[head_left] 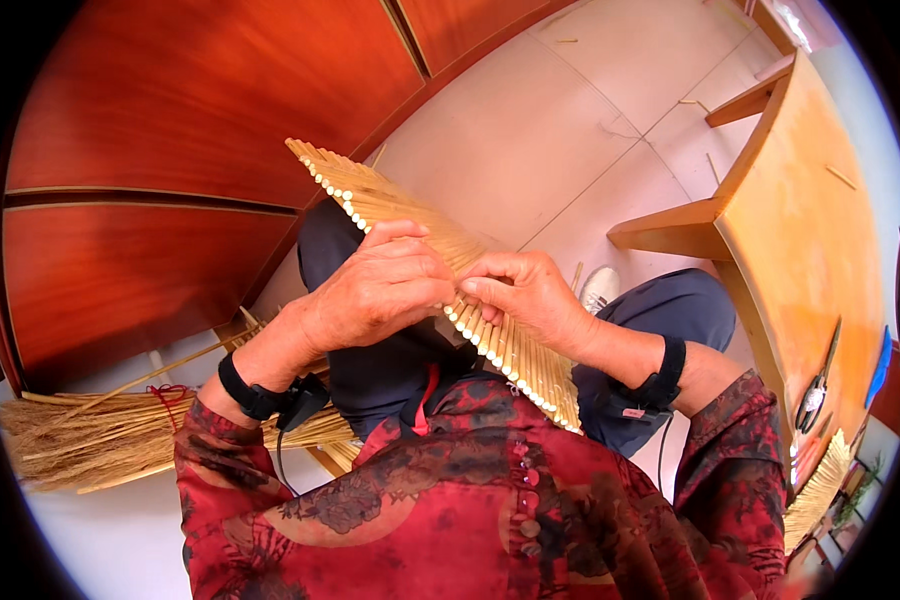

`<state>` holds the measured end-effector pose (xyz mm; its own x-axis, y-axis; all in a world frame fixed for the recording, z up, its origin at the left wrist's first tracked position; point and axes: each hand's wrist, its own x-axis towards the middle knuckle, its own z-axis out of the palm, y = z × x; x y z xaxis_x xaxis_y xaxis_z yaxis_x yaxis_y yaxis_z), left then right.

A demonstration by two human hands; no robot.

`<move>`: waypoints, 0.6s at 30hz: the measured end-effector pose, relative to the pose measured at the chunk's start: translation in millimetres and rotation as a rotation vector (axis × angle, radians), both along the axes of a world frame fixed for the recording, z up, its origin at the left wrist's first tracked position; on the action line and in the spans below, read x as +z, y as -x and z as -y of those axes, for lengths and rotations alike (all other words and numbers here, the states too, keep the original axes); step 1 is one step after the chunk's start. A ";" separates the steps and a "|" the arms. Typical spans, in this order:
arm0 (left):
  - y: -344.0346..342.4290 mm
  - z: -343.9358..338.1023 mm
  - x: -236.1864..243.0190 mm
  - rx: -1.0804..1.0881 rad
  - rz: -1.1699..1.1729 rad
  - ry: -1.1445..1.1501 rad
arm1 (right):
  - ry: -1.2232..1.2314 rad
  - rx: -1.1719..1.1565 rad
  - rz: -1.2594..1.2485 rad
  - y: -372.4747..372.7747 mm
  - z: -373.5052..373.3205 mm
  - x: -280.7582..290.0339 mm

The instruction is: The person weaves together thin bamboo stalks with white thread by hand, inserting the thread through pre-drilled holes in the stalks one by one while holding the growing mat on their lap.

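Note:
A mat of pale straw-coloured stalks [515, 350], laid side by side with white cut ends along one edge, slants across my lap. My left hand [385, 285] is closed, its curled fingers on the cut-end edge near the middle. Right beside it, my right hand [535, 300] bends over the mat with thumb and forefinger pinched at the same edge. Whether a thread or a single stalk lies between those fingertips is too small to tell. The mat's far left end sticks out past my left knee.
A bundle of brushy stalks [80, 440] tied with red cord lies at left, below a red-brown cabinet [170, 100]. On the right stands a wooden bench [820, 230] bearing scissors [815, 400] and a blue item [880, 365]. Another stalk piece [815, 490] is near it. Stalk scraps dot the tiled floor [510, 130].

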<state>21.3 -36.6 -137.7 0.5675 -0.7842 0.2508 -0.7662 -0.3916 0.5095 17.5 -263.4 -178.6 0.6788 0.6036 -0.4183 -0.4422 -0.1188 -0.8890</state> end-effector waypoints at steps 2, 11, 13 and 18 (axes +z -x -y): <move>-2.0 0.7 0.5 -0.009 -0.018 -0.002 | -0.041 -0.032 -0.013 3.3 -2.3 -3.3; -2.2 5.3 -0.1 0.001 0.021 0.016 | -0.097 -0.172 0.171 13.3 -11.6 -10.9; -0.7 4.8 -2.0 0.013 0.019 0.034 | -0.108 -0.231 0.182 17.4 -13.8 -11.9; -3.5 3.6 -1.6 0.005 -0.019 0.022 | -0.121 -0.286 0.164 18.3 -13.7 -12.8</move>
<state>24.8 -40.2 -139.3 0.5761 -0.7759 0.2570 -0.7546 -0.3841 0.5320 -0.8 -249.7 -191.4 0.8796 0.4180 -0.2269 -0.2927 0.0998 -0.9510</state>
